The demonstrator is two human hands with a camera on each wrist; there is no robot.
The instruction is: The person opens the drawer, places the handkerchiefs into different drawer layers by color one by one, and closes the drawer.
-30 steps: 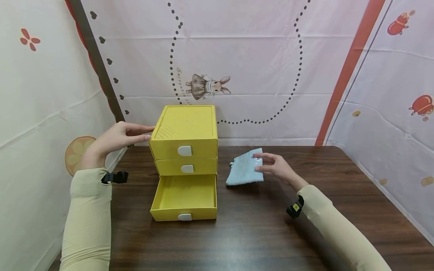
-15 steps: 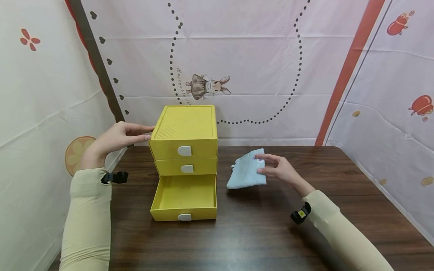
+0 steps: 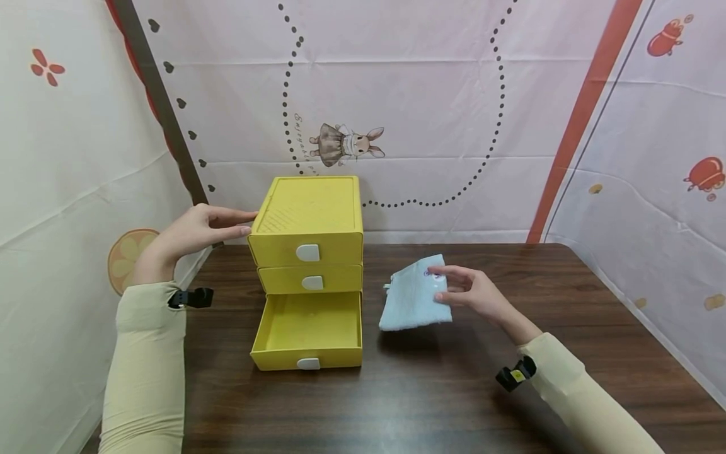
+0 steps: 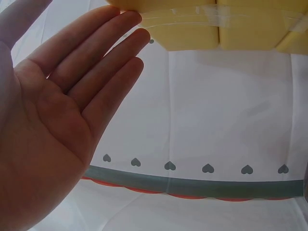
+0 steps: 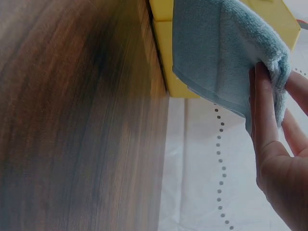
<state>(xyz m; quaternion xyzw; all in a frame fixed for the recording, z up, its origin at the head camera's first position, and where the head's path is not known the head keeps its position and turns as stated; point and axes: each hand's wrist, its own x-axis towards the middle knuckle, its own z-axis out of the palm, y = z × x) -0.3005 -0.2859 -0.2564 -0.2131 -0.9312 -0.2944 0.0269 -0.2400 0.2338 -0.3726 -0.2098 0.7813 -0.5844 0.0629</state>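
Observation:
My right hand (image 3: 479,295) pinches the right edge of a folded light blue towel (image 3: 411,299), held above the table with a shadow under it. The right wrist view shows the terry towel (image 5: 211,57) between fingers and thumb. To its left stands a yellow drawer unit (image 3: 312,205) with white tabs. Its bottom drawer (image 3: 283,361) is pulled out and bare inside; the upper two drawers are closed. My left hand (image 3: 195,228) has its fingertips at the unit's upper left side. In the left wrist view the fingers of the left hand (image 4: 72,91) are nearly straight.
Dark wood-grain table (image 3: 431,397) lies under everything. A printed white cloth (image 3: 431,113) hangs close behind the drawer unit, with more cloth along the left and right sides.
My right hand has drawn the towel slightly toward me and to the right. The left hand and the drawer unit stay in place.

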